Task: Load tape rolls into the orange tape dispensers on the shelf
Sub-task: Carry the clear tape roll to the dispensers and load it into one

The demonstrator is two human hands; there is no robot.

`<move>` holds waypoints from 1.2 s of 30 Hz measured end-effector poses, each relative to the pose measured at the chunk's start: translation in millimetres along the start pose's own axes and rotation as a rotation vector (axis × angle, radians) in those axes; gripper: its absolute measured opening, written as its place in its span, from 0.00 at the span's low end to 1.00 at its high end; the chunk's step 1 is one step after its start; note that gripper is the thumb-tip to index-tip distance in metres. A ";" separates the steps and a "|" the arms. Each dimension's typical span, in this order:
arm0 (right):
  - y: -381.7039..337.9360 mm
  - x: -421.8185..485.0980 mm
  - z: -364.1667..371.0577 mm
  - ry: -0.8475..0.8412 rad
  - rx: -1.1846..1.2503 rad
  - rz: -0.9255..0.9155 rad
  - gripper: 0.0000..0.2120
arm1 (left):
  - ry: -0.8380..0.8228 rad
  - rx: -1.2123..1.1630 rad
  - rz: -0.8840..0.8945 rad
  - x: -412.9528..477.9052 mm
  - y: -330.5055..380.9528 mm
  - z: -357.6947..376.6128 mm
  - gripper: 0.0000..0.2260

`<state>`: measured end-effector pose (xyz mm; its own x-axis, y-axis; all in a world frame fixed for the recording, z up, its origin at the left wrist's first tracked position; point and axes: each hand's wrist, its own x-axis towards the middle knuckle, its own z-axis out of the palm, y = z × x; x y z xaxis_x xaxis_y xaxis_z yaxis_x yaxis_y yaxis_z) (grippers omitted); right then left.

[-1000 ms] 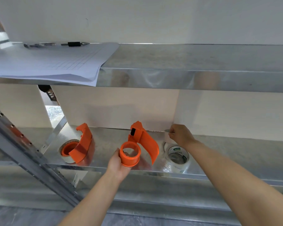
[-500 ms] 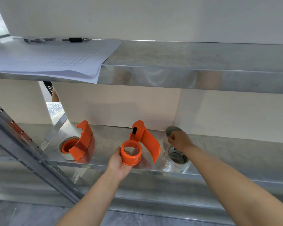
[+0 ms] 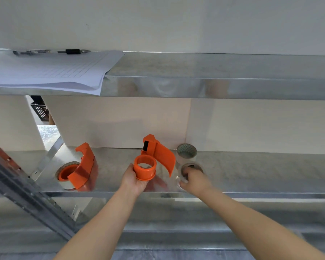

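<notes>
Orange empty tape dispenser [image 3: 154, 162] sits gripped in left hand [image 3: 134, 180]; right hand [image 3: 195, 182] fingers curl around a clear tape roll [image 3: 186, 170] beside it.

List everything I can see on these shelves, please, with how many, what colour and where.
empty tape dispenser: one, orange, lower shelf centre, held by the left hand
loaded tape dispenser: one, orange, lower shelf left, clear tape roll on its hub
tape rolls: two, clear; front roll under the right hand, back roll by the wall
paper sheets: white stack, upper shelf left
pens: at least two, dark and silver, behind the paper
crate: one, black, seen through the left gap
shelves: two, bare metal
left hand: gripping the dispenser hub
right hand: fingers on the front roll
</notes>
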<state>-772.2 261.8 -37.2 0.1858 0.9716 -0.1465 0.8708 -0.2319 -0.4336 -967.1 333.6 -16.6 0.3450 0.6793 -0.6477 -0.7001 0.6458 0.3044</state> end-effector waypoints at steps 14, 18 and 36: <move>-45.1 4.5 -86.4 0.302 1.124 0.132 0.02 | -0.037 0.112 0.040 -1.3 -5.6 8.9 0.24; -64.7 -6.6 -84.5 0.269 0.790 -0.127 0.04 | -0.033 0.141 0.090 -0.7 -10.1 15.6 0.23; -89.8 -20.3 -32.6 0.187 0.723 -0.296 0.16 | -0.380 0.245 0.146 -22.3 -20.4 26.3 0.26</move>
<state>-839.3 264.5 33.7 0.1227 0.9744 0.1885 0.3975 0.1258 -0.9089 -944.1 314.3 9.9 0.4898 0.8192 -0.2984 -0.6064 0.5660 0.5585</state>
